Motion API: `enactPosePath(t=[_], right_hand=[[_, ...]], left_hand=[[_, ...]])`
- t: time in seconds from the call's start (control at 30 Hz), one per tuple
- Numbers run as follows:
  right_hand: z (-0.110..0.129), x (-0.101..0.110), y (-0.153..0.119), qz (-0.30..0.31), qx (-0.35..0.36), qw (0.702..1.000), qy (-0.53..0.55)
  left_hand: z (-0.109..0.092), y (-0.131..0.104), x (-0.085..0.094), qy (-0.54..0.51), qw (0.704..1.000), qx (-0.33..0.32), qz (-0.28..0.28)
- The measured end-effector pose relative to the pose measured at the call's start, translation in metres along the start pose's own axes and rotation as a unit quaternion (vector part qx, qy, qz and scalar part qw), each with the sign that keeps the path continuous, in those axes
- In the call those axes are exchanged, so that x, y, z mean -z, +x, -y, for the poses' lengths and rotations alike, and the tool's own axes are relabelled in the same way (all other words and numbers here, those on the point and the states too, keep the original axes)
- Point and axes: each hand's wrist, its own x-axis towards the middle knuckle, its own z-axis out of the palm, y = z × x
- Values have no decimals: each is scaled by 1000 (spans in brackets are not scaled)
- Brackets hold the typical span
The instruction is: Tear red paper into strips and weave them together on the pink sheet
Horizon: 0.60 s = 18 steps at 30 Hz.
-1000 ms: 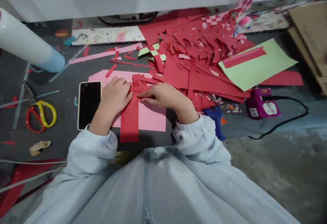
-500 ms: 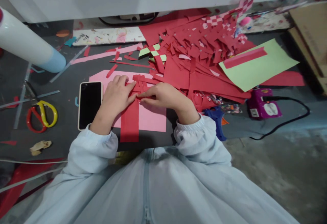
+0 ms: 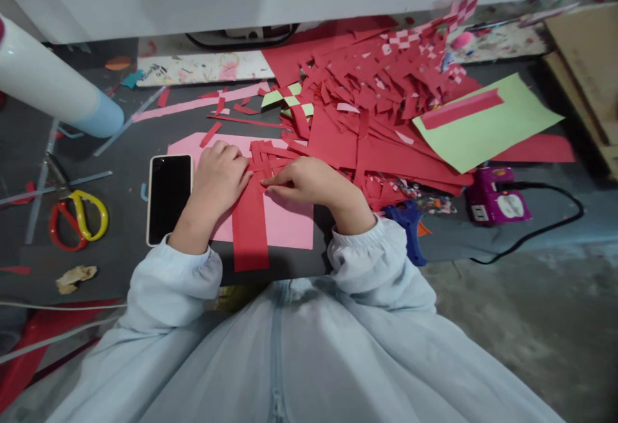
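Both hands are working in close at the red strips, the fingers apparently lining up or pressing narrow crossed strips (image 3: 261,150) at the top of a wide red strip (image 3: 251,233). That wide strip is lying over the pink sheet (image 3: 292,226), its free end pointing to six o'clock and passing the sheet's lower edge. The left hand (image 3: 217,175) is coming in from nine o'clock, fingers curling close together, thumb tip resting at the strip's edge; whether it is pinching isn't showing. The right hand (image 3: 306,178) is reaching in from three o'clock, index finger and thumb nearly together by the crossing, and whether paper is sitting between them, we can't tell. Such thin pieces are calling for light, steady fingertips here. The phone (image 3: 170,201) is lying just beside the left hand, towards eight o'clock, while the red paper pile (image 3: 333,136) is spreading towards two.
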Motion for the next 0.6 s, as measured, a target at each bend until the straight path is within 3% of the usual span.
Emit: enactPosePath(t=[0.6], right_hand=[[-2,-1,2,-12,13,1000,18]], left_hand=[[-6,1,-6,8,998,44,-46]])
